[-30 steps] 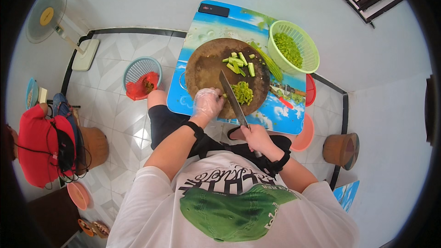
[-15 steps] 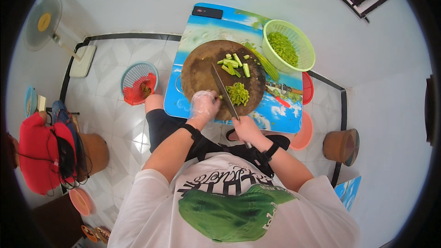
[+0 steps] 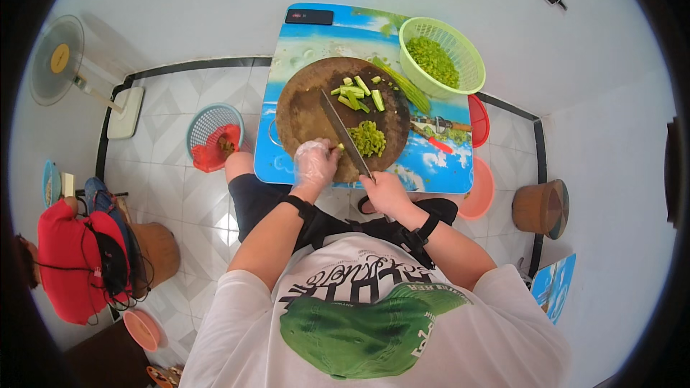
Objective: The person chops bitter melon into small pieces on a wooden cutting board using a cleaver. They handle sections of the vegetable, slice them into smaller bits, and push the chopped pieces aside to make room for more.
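Note:
My left hand (image 3: 315, 165), in a clear plastic glove, is closed on a small green vegetable piece (image 3: 339, 147) at the near edge of the round wooden chopping board (image 3: 305, 111). My right hand (image 3: 387, 194) grips a long-bladed kitchen knife (image 3: 343, 131), its blade slanting across the board just right of the left fingertips. To the right of the blade lies a heap of diced green vegetable (image 3: 367, 139). Farther back on the board are several pale green vegetable sticks (image 3: 352, 95).
The board rests on a blue picture-printed table (image 3: 277, 167). A light green basket (image 3: 471, 80) of diced greens, long green stalks (image 3: 406, 88) and a red-handled tool (image 3: 439, 145) are on the right. A blue basket (image 3: 203, 123) stands left on the floor. A person in red (image 3: 75, 262) sits at left.
The whole view has shifted a little. Both hands and the knife stay in nearly the same place over the board, and the diced heap looks much the same.

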{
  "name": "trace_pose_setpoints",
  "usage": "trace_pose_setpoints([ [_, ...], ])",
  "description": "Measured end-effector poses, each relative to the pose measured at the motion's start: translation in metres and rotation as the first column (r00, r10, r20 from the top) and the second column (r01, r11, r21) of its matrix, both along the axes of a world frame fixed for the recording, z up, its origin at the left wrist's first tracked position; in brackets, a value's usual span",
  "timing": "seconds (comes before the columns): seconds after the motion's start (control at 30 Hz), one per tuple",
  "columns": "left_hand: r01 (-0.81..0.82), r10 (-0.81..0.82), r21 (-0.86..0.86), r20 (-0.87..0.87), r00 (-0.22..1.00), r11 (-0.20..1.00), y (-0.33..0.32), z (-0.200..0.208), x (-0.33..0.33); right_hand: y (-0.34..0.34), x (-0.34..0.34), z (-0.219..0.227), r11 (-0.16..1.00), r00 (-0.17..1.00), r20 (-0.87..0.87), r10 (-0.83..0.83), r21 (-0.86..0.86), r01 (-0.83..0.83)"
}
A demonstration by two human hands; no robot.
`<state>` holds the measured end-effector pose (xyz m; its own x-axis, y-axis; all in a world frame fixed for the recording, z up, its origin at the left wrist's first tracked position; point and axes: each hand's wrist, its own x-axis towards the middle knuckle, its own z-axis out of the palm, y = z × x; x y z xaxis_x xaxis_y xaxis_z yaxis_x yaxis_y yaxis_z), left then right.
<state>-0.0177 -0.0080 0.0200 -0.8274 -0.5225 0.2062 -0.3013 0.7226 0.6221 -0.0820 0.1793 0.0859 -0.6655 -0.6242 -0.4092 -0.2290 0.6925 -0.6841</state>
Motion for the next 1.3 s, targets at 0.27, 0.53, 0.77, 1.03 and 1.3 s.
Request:
trace_pose_setpoints([
  [0.27,0.001,-0.001,-0.037,-0.008,1.0,0.999,-0.002,-0.002,0.001,-0.005,0.001,0.009,0.999,0.998,0.035,-0.044,0.029,0.043],
  [0.53,0.01,-0.011,0.027,0.035,0.999,1.0,-0.001,-0.001,0.0,-0.002,-0.001,0.006,0.999,0.999,0.042,-0.032,0.032,0.03],
  [0.77,0.009,-0.009,0.009,0.021,1.0,1.0,-0.001,-0.001,-0.001,-0.006,-0.001,0.012,0.999,0.998,0.053,-0.027,0.037,0.025],
  [1.03,0.007,-0.006,-0.04,0.022,1.0,0.999,-0.002,-0.005,-0.001,0.001,0.003,0.026,0.996,0.98,0.195,-0.034,0.091,0.017],
  [1.3,0.044,-0.041,-0.061,0.05,0.998,0.997,-0.002,0.005,-0.002,0.041,0.021,0.033,0.996,0.972,0.23,-0.039,0.085,0.02],
])
